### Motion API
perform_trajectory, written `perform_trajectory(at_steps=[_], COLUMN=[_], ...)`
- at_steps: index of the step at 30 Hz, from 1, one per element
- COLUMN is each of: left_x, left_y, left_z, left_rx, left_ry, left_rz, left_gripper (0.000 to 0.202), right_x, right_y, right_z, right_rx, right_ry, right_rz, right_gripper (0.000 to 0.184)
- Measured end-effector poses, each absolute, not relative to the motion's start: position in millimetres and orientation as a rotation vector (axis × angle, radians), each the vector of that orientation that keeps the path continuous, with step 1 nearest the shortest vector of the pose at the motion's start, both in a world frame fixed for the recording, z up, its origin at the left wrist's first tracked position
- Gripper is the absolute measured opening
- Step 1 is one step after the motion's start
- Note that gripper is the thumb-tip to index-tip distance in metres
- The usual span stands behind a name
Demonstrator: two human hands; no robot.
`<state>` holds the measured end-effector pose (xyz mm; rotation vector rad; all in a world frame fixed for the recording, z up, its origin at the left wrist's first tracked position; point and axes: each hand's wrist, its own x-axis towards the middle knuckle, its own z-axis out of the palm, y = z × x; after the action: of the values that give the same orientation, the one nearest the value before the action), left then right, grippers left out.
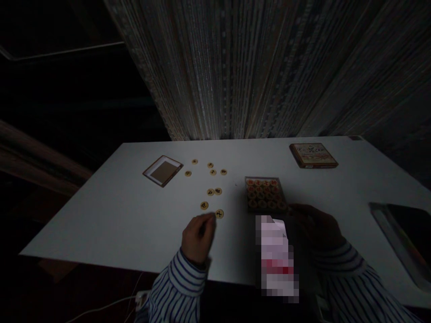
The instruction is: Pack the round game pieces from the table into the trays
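My left hand is closed, its curled fingers beside a round Chinese chess piece with a black character. What it holds, if anything, is hidden. At the near right corner of a clear box, the fingers of my right hand grip the edge. Inside the box, rows of chess pieces show, red characters at the back and dark ones in front. Several loose pieces with black characters, one of them a disc, lie scattered left of the box.
An open shallow box lid lies at the left, and a printed box at the back right. A dark flat object rests at the right edge. Near the front, a bright pixelated patch covers something. A curtain hangs behind the white table.
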<state>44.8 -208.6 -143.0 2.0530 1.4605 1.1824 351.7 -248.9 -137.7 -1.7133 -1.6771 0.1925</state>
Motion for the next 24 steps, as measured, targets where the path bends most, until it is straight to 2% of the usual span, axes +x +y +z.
perform_trajectory(at_steps=[15, 24], left_x=[43, 25], left_y=[-210, -211], left_z=[-145, -139], left_rx=[1.958, 1.857], left_ry=[1.447, 1.549], left_rz=[1.206, 1.187], left_gripper=[0.018, 0.02], right_x=[348, 342], right_y=[-250, -244], right_z=[-135, -105], right_rx=[-1.717, -1.611], right_ry=[-1.57, -1.75], right_rz=[0.21, 0.243], right_gripper=[0.026, 0.021])
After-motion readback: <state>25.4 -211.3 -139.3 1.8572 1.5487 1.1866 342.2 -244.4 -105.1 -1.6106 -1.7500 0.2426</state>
